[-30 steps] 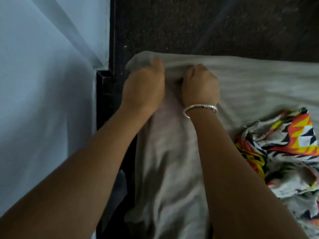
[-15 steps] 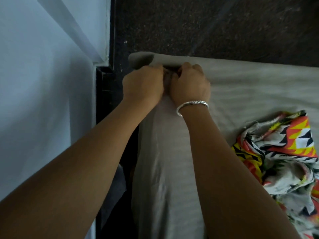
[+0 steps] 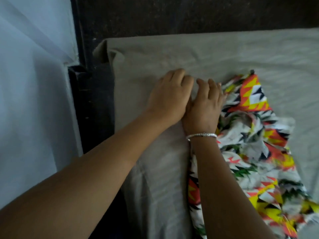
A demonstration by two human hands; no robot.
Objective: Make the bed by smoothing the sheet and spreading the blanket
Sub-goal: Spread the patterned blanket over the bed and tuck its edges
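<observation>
Head: left hand (image 3: 170, 95), right hand (image 3: 204, 102) flat on sheet (image 3: 215, 54).

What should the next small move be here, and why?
Probably slide both palms apart across the sheet. The left hand and right hand lie side by side, flat on it near its corner; faint creases run ahead of them, and the blanket lies bunched beside the right hand, not yet spread.

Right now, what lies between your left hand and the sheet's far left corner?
Only bare, lightly creased sheet lies between the left hand and that corner; the head view shows it.
</observation>
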